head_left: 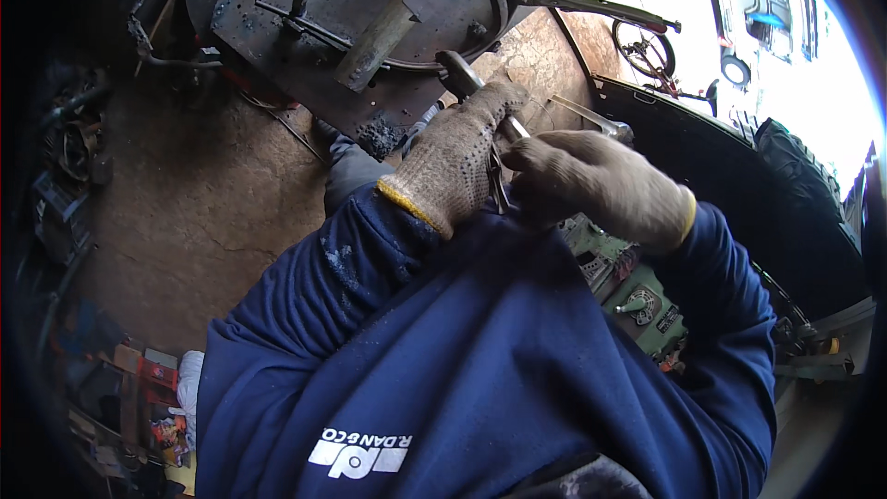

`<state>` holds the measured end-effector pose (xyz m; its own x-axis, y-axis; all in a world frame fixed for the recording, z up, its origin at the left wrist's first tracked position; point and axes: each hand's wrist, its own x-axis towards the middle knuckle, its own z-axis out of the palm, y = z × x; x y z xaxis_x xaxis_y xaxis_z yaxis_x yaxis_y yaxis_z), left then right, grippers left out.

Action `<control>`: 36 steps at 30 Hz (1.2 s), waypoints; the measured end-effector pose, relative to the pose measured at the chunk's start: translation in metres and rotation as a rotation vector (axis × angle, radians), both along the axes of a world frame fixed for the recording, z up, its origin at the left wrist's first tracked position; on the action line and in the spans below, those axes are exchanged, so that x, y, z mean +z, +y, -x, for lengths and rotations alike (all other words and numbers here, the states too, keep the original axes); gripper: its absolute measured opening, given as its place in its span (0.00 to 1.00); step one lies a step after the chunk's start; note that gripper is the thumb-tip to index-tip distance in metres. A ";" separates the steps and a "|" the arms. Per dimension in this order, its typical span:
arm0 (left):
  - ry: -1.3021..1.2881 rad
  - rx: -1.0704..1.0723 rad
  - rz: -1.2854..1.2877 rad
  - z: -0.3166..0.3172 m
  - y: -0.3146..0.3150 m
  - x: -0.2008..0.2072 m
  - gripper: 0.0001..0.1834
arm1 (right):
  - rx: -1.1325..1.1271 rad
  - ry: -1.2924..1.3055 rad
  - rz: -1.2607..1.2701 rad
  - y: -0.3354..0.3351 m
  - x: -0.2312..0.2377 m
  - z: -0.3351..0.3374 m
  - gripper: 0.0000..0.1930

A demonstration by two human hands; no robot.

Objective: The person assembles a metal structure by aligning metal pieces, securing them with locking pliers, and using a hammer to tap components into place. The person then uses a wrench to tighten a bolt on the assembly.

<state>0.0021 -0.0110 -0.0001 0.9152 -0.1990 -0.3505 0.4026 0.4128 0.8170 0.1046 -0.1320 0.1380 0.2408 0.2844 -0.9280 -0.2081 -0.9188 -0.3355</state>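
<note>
Both my hands wear knitted work gloves with yellow cuffs, and they meet in front of my chest. My left hand is closed round the shaft of a hammer-like tool, whose dark head sticks out beyond the fingers. Close beside it, my right hand has its fingers curled at the lower, shiny end of that shaft; what sits inside them is hidden. Below the left palm hangs a narrow metal piece, too dark to name.
Ahead stands a dark steel table with a ring-shaped bar and a flat metal bar on it. A green machine is close at my right. Farther right are a black panel and a bicycle. Cluttered shelving lines the left.
</note>
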 end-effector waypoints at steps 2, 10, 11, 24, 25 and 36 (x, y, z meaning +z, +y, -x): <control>-0.099 0.013 -0.146 0.004 -0.006 -0.008 0.19 | -0.002 -0.090 0.124 0.011 0.020 0.006 0.29; -0.040 0.073 -0.032 0.002 -0.022 0.002 0.20 | 0.075 -0.620 0.048 -0.024 0.015 0.047 0.20; -0.050 0.063 -0.072 0.000 -0.024 0.005 0.20 | 0.145 -0.720 0.057 -0.028 0.016 0.050 0.19; -0.389 0.091 -0.467 0.007 -0.031 0.006 0.21 | -0.915 0.135 -0.400 -0.077 -0.046 0.057 0.31; -0.122 0.086 -0.193 0.003 -0.029 0.011 0.19 | -0.939 0.194 -0.413 -0.073 -0.048 0.055 0.31; 0.248 0.116 0.373 0.000 -0.021 -0.010 0.25 | -0.762 0.359 -0.336 -0.058 -0.061 0.032 0.20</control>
<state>0.0025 -0.0316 -0.0102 0.8363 -0.2541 -0.4858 0.5010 0.7141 0.4890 0.0727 -0.1900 0.0766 0.1868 0.4362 -0.8803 -0.8636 -0.3542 -0.3588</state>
